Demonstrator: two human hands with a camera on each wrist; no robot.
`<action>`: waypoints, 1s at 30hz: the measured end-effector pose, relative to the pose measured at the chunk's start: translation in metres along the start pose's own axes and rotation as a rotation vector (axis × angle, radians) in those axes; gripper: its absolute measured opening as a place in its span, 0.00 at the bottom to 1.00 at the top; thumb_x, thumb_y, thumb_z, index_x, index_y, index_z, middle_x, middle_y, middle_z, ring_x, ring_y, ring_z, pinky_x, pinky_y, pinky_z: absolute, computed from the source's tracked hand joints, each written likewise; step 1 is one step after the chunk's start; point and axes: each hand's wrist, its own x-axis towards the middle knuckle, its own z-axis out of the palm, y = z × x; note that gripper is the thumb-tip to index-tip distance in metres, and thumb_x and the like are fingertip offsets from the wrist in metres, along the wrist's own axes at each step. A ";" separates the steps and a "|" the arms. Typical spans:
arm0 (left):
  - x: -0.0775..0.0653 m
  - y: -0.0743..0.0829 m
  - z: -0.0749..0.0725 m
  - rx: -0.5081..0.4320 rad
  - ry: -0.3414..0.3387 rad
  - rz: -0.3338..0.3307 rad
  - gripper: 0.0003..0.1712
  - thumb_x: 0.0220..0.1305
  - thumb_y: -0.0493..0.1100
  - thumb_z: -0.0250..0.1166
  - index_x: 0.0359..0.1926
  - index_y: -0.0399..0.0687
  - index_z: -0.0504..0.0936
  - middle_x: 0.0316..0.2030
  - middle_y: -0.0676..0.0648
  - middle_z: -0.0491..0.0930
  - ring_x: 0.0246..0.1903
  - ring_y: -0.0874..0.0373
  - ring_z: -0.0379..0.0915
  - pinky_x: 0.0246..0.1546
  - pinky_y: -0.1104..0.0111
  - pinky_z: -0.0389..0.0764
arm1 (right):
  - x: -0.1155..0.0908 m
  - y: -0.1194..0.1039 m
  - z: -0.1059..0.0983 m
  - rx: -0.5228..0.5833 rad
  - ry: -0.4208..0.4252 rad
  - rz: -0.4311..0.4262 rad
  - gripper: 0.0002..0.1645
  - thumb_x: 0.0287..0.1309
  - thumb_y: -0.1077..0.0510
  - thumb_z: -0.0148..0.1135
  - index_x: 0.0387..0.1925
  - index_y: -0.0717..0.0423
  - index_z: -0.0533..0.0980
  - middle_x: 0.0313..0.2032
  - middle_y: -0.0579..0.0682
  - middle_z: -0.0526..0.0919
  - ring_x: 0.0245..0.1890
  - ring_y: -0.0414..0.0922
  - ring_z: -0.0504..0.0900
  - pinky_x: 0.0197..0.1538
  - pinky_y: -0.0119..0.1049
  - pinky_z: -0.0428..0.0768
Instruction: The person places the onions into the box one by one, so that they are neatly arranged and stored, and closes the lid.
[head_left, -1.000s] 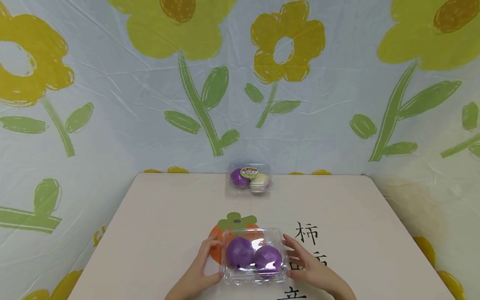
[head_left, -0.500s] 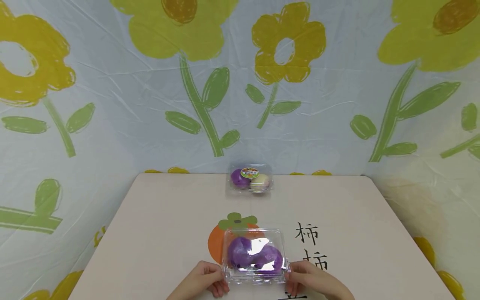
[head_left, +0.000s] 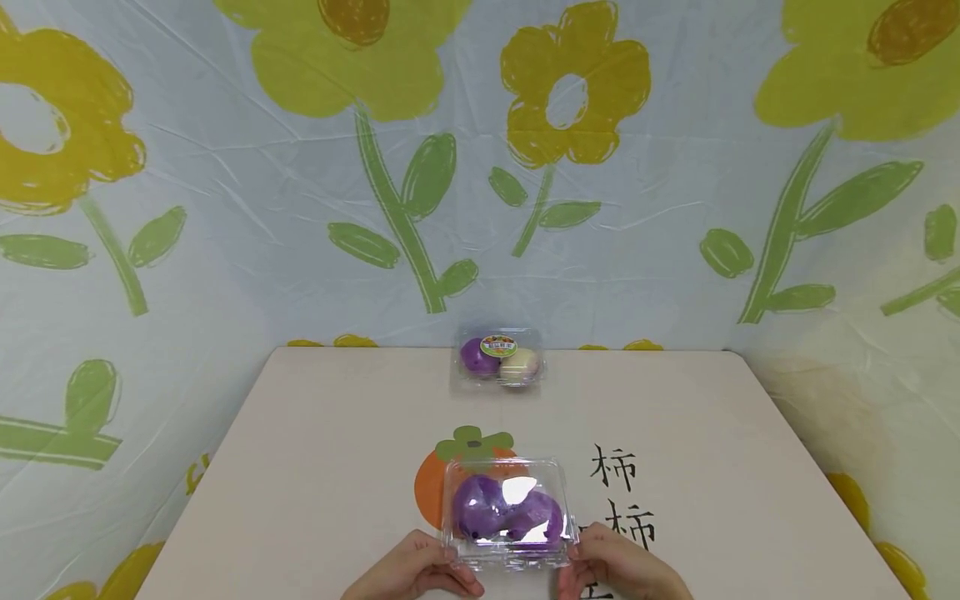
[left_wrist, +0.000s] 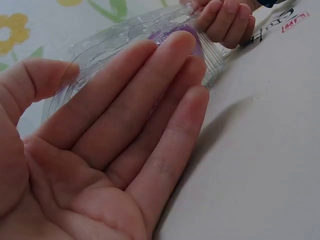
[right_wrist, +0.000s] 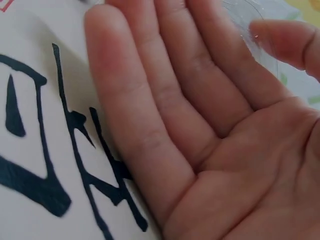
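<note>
A clear plastic clamshell box [head_left: 507, 560] lies near the front of the table in the head view. Two round purple pieces [head_left: 477, 508], perhaps fruit, show through its lid. My left hand [head_left: 412, 568] pinches the box's near left corner, thumb on the rim and fingers stretched beneath. At the near right corner, my right hand [head_left: 622, 563] grips the rim in the same way. In the left wrist view, the left fingers [left_wrist: 115, 107] lie nearly straight under the box's edge. The right wrist view shows mostly the right palm [right_wrist: 260, 165], with only a sliver of plastic [right_wrist: 250, 30].
A second clear box [head_left: 536, 337] with a label stands at the table's back edge, holding one purple and one cream piece. The pale table [head_left: 337, 417] bears a printed persimmon [head_left: 429, 492] and black characters [head_left: 615, 467]. Flowered cloth [head_left: 645, 275] surrounds it.
Both hands have moved from the box's sides to its near corners. Since half a second ago, their fingers have reached further inward under the front edge. The box has barely shifted.
</note>
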 end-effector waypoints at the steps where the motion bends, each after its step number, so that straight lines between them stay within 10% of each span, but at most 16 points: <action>1: 0.000 -0.001 0.000 -0.001 -0.002 0.010 0.22 0.75 0.33 0.43 0.46 0.06 0.68 0.44 0.39 0.86 0.49 0.47 0.82 0.55 0.56 0.79 | 0.000 0.002 -0.001 0.013 -0.009 -0.016 0.20 0.69 0.70 0.35 0.35 0.94 0.59 0.39 0.53 0.88 0.39 0.43 0.88 0.45 0.33 0.85; 30: 0.001 -0.002 0.003 0.033 0.059 0.053 0.22 0.72 0.31 0.43 0.41 0.04 0.68 0.41 0.37 0.86 0.48 0.45 0.83 0.55 0.54 0.80 | 0.001 0.005 -0.002 -0.046 -0.029 -0.046 0.22 0.70 0.71 0.32 0.37 0.90 0.69 0.37 0.54 0.88 0.38 0.46 0.88 0.47 0.40 0.85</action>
